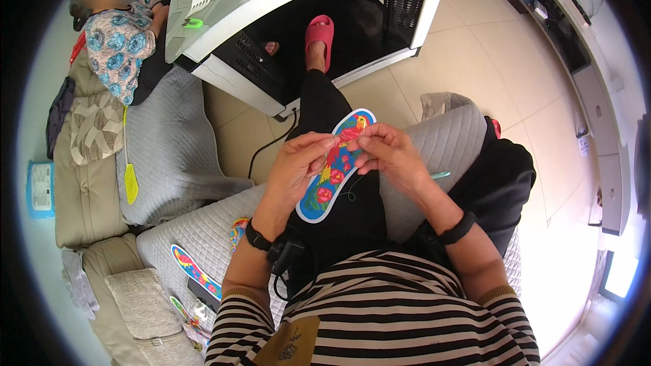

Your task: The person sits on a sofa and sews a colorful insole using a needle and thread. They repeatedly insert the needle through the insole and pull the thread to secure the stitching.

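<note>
A shoe insole with a red, blue and green flower-and-bird pattern (pixel 336 177) lies across my lap, tilted, under both hands. The fingertips of my left hand (pixel 303 155) are pinched together over its left edge. My right hand (pixel 385 151) is beside them over the upper right part, thumb and forefinger pinched too. Whether a needle or thread is between the fingers is too small to tell. A thin green thread (pixel 351 195) hangs in a loop below my right hand.
A matching insole (pixel 196 270) lies on the quilted grey sofa cover (pixel 163 218) at my left. A glass-topped table (pixel 224 7) stands ahead, with a green clip-like item (pixel 193 23) on it. Another person in a floral top (pixel 119 46) sits at the upper left. A teal pen-like item (pixel 440 175) rests at right.
</note>
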